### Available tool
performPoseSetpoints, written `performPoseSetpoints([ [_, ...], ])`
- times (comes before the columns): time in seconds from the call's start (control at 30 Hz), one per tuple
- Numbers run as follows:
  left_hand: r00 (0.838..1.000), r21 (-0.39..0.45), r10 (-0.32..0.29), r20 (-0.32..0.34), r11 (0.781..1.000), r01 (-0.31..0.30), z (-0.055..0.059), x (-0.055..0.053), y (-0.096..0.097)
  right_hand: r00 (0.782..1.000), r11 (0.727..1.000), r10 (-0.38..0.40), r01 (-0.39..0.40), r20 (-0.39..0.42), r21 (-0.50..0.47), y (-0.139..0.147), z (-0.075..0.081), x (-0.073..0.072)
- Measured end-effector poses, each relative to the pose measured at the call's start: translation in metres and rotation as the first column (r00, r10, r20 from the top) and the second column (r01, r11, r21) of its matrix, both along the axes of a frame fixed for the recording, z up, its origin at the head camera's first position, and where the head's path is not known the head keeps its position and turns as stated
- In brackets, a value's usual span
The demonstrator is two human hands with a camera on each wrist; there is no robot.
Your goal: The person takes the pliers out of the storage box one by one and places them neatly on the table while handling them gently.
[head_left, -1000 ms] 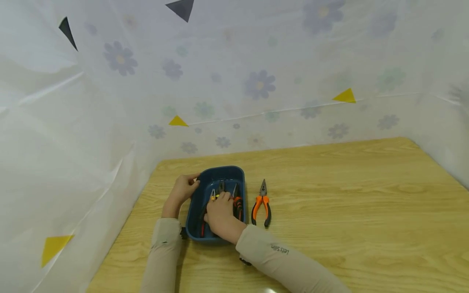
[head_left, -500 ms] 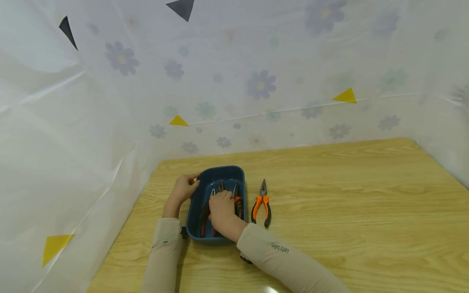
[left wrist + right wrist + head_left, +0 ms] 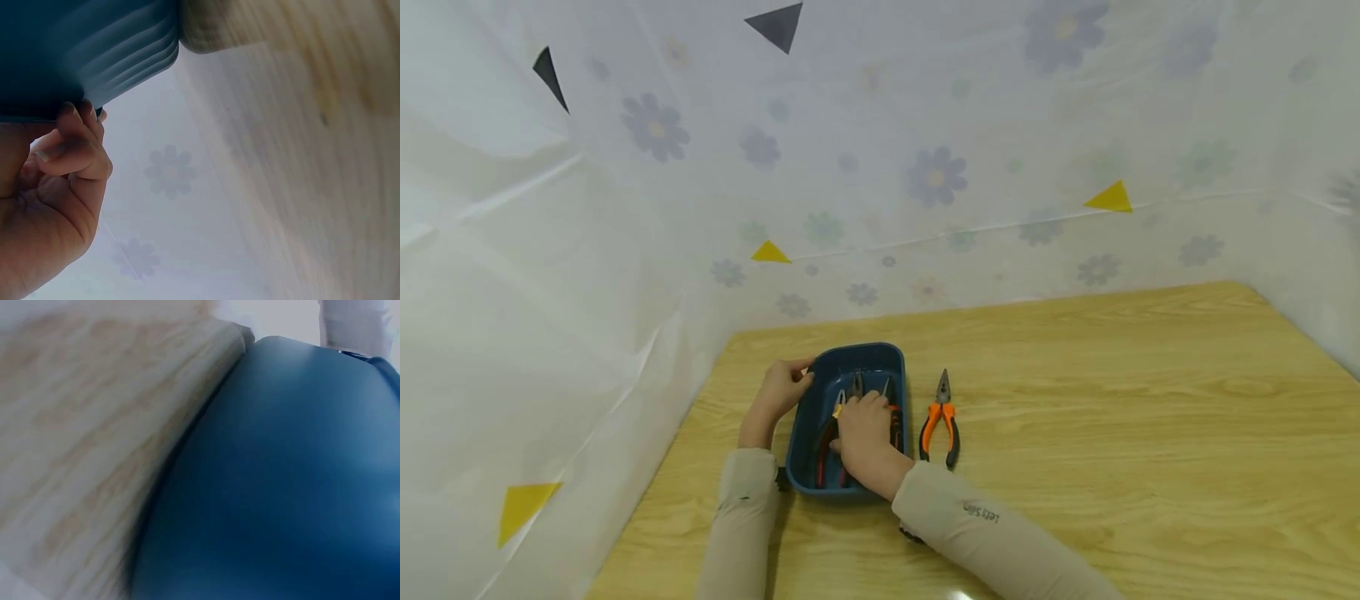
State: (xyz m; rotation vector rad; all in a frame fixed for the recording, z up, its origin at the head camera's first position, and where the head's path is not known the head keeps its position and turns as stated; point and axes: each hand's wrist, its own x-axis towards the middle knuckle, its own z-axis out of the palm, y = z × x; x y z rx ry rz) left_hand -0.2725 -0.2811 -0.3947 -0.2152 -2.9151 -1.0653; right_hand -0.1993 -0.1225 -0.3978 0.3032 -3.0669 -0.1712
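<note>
A dark blue plastic box (image 3: 797, 454) stands on the table with several pliers lying inside. My left hand (image 3: 778, 390) pinches its far left rim between thumb and fingers; in the left wrist view the left hand (image 3: 62, 175) holds the box edge (image 3: 125, 69). Inside the box, my right hand (image 3: 867, 435) curls over the handles of the middle pliers (image 3: 857, 383), hiding them. Left of it lie pliers (image 3: 841, 400) with red handles. On its right are pliers (image 3: 895, 423) with orange-and-black handles. The right wrist view shows only the box wall (image 3: 269, 475), not the hand.
Long-nose pliers (image 3: 940, 425) with orange-and-black handles lie on the wooden table (image 3: 1112, 417), just right of the box. Behind the table hangs a white flowered sheet (image 3: 925, 233), with another white sheet at the left side.
My right hand has shifted slightly right within the box, uncovering more of the red-handled pliers. My left hand keeps its place on the rim. The pliers outside lie still.
</note>
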Motion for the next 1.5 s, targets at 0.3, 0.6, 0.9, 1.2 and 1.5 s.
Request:
performPoseSetpoints([
  [0.3, 1.0, 0.0, -0.003, 0.01, 1.0, 0.003, 0.0, -0.001, 0.0, 0.993, 0.999, 0.009, -0.004, 0.117, -0.042, 0.002, 0.005, -0.011],
  [0.6, 1.0, -0.006, -0.002, 0.023, 1.0, 0.002, 0.002, -0.001, 0.0, 0.98, 0.989, 0.061, -0.033, 0.192, -0.144, 0.01, 0.005, -0.019],
  [0.9, 1.0, -0.008, -0.021, 0.016, 1.0, 0.021, 0.002, 0.001, 0.002, 0.965, 0.938, 0.128, -0.043, 0.231, -0.343, 0.024, 0.006, -0.021],
  [1.2, 1.0, -0.027, -0.022, 0.002, 0.999, 0.022, 0.004, 0.003, -0.002, 0.965, 0.858, 0.196, -0.082, 0.176, -0.508, 0.029, 0.007, -0.016],
  [1.5, 1.0, -0.026, -0.015, -0.001, 1.0, 0.015, 0.005, 0.005, -0.003, 0.969, 0.823, 0.199, -0.085, 0.145, -0.562, 0.031, 0.012, -0.011],
])
